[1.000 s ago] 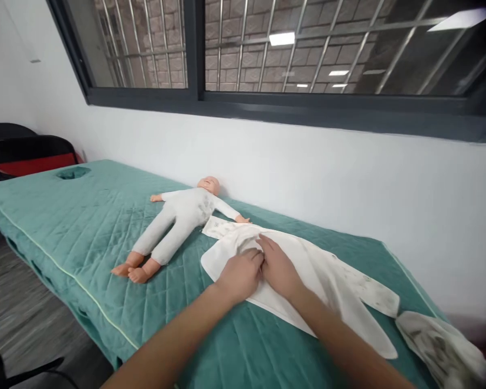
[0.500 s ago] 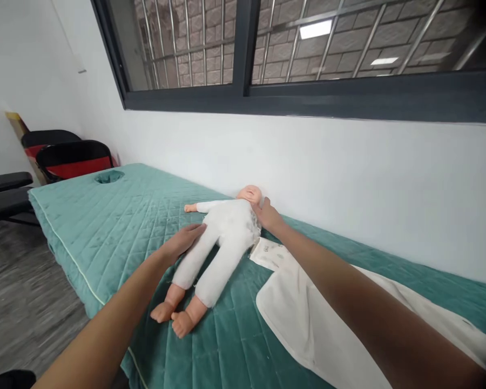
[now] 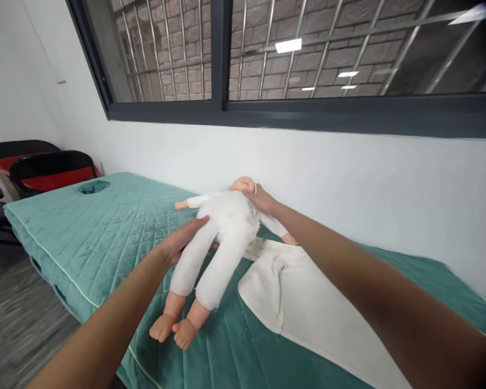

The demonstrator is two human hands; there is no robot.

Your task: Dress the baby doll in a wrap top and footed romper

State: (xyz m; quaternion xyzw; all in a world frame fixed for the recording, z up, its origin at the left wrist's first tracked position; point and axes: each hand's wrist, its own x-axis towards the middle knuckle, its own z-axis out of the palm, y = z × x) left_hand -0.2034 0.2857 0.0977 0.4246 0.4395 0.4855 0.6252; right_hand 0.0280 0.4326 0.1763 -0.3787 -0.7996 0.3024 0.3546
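Left hand point(image 3: 184, 237) grips doll point(image 3: 230, 213) by hip; can't tell if right hand point(image 3: 263, 200) grips, and loose neck support could flop the head point(image 3: 243, 183).

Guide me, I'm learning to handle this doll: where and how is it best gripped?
Probably by the doll's trunk, a hand from each side: it is the broadest part, with limbs splaying outward. The left hand is at one hip, the right hand near the neck.
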